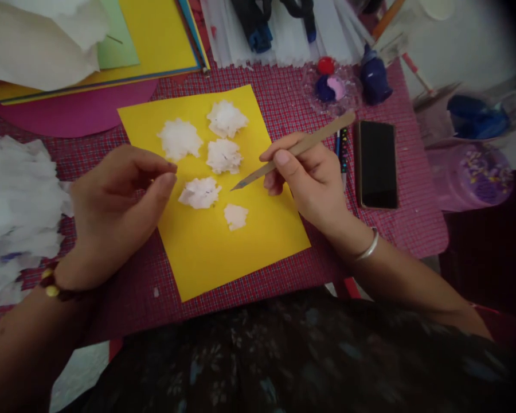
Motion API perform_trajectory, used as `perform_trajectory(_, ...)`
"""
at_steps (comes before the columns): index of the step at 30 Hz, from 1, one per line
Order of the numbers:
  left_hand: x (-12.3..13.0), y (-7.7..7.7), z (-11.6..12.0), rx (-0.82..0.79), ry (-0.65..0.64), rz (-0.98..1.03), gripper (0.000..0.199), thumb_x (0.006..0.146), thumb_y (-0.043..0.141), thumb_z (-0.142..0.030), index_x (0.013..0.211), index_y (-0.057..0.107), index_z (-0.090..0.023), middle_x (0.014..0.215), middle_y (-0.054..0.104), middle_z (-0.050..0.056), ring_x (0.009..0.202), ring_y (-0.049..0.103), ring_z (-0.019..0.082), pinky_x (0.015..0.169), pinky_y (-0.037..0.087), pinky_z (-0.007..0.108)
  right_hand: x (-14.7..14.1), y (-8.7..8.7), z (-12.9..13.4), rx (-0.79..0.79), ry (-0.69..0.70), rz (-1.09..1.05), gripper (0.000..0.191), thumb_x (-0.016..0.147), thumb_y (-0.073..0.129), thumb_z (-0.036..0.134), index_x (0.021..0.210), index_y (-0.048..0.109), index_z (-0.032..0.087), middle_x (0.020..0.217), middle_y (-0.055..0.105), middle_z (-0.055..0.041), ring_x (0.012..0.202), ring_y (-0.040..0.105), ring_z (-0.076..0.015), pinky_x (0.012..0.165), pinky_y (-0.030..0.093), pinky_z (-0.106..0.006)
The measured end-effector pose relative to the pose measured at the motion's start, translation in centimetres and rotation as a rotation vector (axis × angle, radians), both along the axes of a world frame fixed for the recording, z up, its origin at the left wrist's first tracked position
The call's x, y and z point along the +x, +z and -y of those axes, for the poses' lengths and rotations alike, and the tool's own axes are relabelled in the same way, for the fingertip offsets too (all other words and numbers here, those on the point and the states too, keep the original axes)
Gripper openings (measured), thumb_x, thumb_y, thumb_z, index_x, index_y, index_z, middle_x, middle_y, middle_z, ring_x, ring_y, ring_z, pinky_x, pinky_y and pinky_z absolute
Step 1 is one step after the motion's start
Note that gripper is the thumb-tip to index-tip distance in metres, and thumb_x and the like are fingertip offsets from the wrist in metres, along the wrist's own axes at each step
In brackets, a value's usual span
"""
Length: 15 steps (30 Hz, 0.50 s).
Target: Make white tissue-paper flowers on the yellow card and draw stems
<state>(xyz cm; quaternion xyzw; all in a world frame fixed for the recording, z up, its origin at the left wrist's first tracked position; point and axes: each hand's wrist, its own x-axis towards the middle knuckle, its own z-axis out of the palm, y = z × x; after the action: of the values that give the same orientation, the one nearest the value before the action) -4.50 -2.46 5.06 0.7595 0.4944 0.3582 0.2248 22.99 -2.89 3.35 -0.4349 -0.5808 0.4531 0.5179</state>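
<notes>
In my right hand [312, 178] is a wooden stick [303, 143] with a grey pointed tip, held like a pen. Its tip hovers over or touches a yellow sheet of paper [258, 241]; I cannot tell which. My left hand [116, 212] is at the sheet's left edge, thumb and forefinger brought together in a pinch. Whether anything small is between them does not show. Several ruffled white paper tufts sit on the sheet, among them an upper one [227, 119] and one [199, 193] near my left fingertips. A smaller flat white piece [236, 217] lies just below the stick's tip.
A heap of white paper pieces [21, 212] lies at left. Coloured sheets [159, 40] are stacked at the upper left. On the right are a phone [377, 163], a paint palette [309, 89] and a purple bottle [375, 77]. A pink tub [477, 178] stands beyond the table edge.
</notes>
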Motion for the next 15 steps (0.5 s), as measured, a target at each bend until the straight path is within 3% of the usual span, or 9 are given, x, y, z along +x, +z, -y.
perform_trajectory(4, 0.8, 1.0, 2.4, 0.311, -0.338, -0.311, 0.006, 0.101, 0.069, -0.015, 0.104, 0.07, -0.02, 0.101, 0.077, 0.005, 0.089, 0.073, 0.019, 0.077, 0.058, 0.031, -0.2, -0.8, -0.4, 0.006, 0.033, -0.207, 0.032, 0.101, 0.076, 0.055, 0.094, 0.07, 0.025, 0.065, 0.065, 0.005, 0.052, 0.06, -0.0107, 0.05, 0.051, -0.024)
perform_trajectory(7, 2.3, 0.5, 4.0, 0.362, -0.514, -0.47, 0.016, 0.106, 0.059, -0.014, 0.117, 0.069, -0.019, 0.112, 0.079, 0.01, 0.1, 0.076, 0.025, 0.088, 0.065, 0.039, -0.2, -0.7, -0.6, -0.029, 0.043, -0.223, 0.037, 0.097, 0.078, 0.061, 0.092, 0.07, 0.025, 0.065, 0.065, 0.0042, 0.051, 0.058, -0.0114, 0.048, 0.049, -0.025)
perform_trajectory(11, 4.6, 0.1, 6.4, 0.329, -0.536, -0.588, 0.023, 0.108, 0.053, -0.012, 0.124, 0.069, -0.01, 0.125, 0.079, 0.02, 0.115, 0.076, 0.031, 0.1, 0.065, 0.045, 0.5, -0.5, -0.5, -0.076, 0.049, -0.091, 0.041, 0.102, 0.068, 0.067, 0.094, 0.068, 0.026, 0.07, 0.066, 0.0024, 0.06, 0.064, -0.0122, 0.053, 0.052, -0.024)
perform_trajectory(13, 5.1, 0.4, 7.5, 0.313, -0.575, -0.553, 0.021, 0.107, 0.058, -0.013, 0.125, 0.068, -0.009, 0.126, 0.079, 0.019, 0.114, 0.077, 0.028, 0.1, 0.065, 0.042, 0.7, -0.6, -0.4, -0.083, 0.068, -0.063, 0.037, 0.104, 0.068, 0.062, 0.097, 0.069, 0.026, 0.075, 0.069, 0.0016, 0.063, 0.065, -0.0115, 0.055, 0.053, -0.023)
perform_trajectory(15, 4.8, 0.9, 7.8, 0.304, -0.492, -0.482, 0.019, 0.106, 0.063, -0.016, 0.124, 0.068, -0.013, 0.12, 0.081, 0.014, 0.109, 0.077, 0.026, 0.095, 0.065, 0.039, 0.7, -0.7, -0.2, -0.071, 0.103, -0.067, 0.032, 0.105, 0.068, 0.057, 0.101, 0.071, 0.025, 0.081, 0.072, 0.0011, 0.063, 0.064, -0.0104, 0.056, 0.053, -0.022)
